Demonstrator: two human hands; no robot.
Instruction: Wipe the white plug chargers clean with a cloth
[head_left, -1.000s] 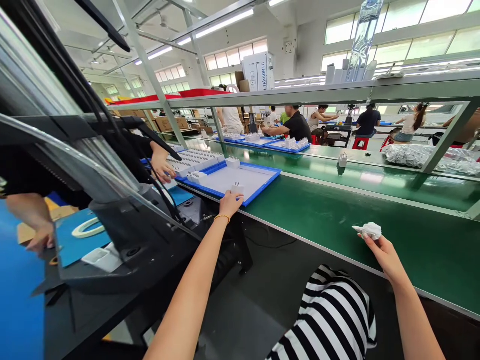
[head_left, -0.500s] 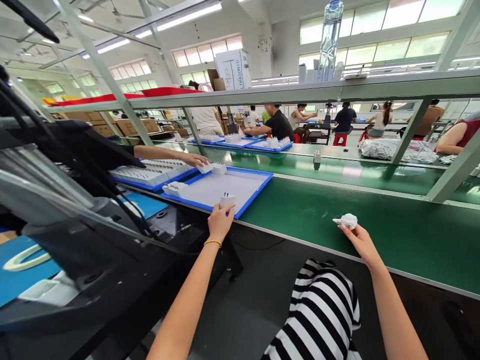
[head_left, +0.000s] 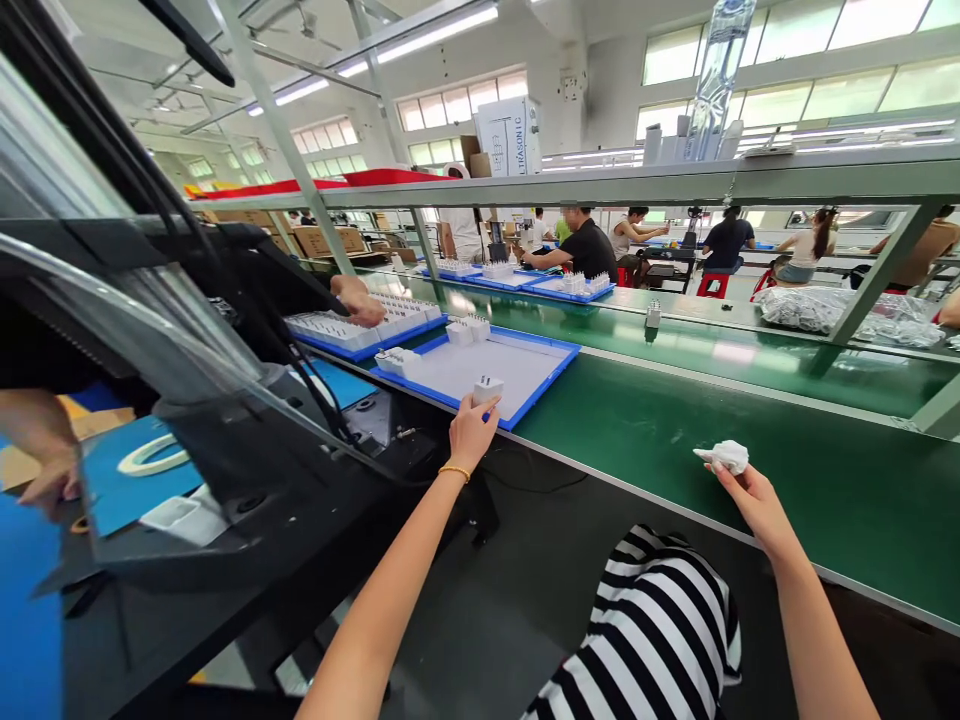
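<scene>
Here the hands work well apart. The left hand [head_left: 474,435] grips a white plastic plug adapter [head_left: 487,391] at twelve o'clock, over the near rim of a blue-edged white tray [head_left: 546,388], while the right hand [head_left: 750,505] pinches a crumpled white cloth [head_left: 726,457] by its fingertips, lifted clear of the green bench mat [head_left: 825,500] at two o'clock.

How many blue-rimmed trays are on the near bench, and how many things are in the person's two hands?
Blue-rimmed trays: 2
White plug adapter in the left hand: 1
Crumpled white wipe in the right hand: 1
Total: 4
</scene>
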